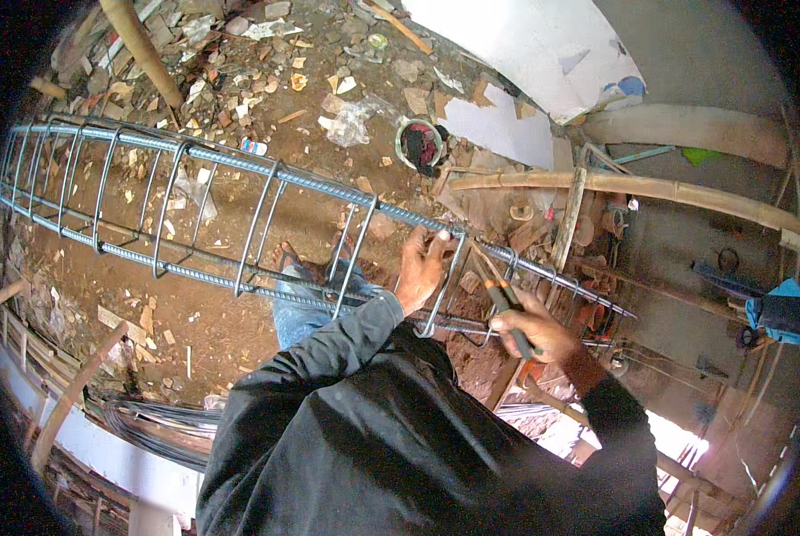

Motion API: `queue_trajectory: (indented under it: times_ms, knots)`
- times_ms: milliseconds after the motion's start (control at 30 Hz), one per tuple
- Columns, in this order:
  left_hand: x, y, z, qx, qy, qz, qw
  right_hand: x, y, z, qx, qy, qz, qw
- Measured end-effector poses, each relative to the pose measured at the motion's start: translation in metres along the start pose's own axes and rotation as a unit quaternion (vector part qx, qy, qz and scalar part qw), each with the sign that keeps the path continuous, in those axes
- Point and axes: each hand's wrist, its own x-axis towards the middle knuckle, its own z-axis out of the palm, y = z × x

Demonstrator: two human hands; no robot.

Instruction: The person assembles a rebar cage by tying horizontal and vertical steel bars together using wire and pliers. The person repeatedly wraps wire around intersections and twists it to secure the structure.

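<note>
A long rebar cage [329, 188] of ribbed bars and square wire stirrups stretches across in front of me. My left hand [422, 272] is closed at its upper bar, thumb and fingers against the joint beside a stirrup [446, 284]. Any tie wire between those fingers is too small to make out. My right hand [538, 330] grips pincers [500, 293] with black and orange handles. Their jaws reach the upper bar just right of my left fingertips. More stirrups [511, 268] sit close together toward the cage's right end.
Bamboo poles [632, 185] and a wooden post [568, 219] support or cross near the cage's right end. A round bucket [420, 146] with dark contents stands beyond. Rubble litters the dirt floor. Coiled rods [154, 429] lie at lower left; a blue bag [782, 313] hangs at right.
</note>
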Motion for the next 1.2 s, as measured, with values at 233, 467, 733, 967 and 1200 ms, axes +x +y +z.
queue_trajectory:
  times_ms: [233, 467, 733, 967, 1200]
  knots:
    - [-0.014, -0.006, 0.004, 0.0, -0.073, -0.011, 0.997, 0.007, -0.048, -0.057, -0.484, 0.001, -0.075, 0.872]
    - [-0.011, -0.027, 0.007, -0.068, -0.028, 0.015, 0.997, 0.017, -0.097, -0.076, -0.822, 0.152, -0.226, 0.501]
    - [-0.011, -0.028, -0.001, 0.04, -0.032, 0.041, 0.998, 0.029, -0.11, -0.09, -0.365, -0.121, 0.13, 0.914]
    - [-0.006, -0.032, 0.001, 0.017, -0.027, 0.027, 0.999, 0.025, -0.105, -0.095, -0.496, -0.101, 0.03, 0.862]
    - [-0.01, -0.02, -0.001, 0.112, -0.012, 0.162, 0.98, 0.021, -0.101, -0.091, -0.836, 0.105, -0.276, 0.463]
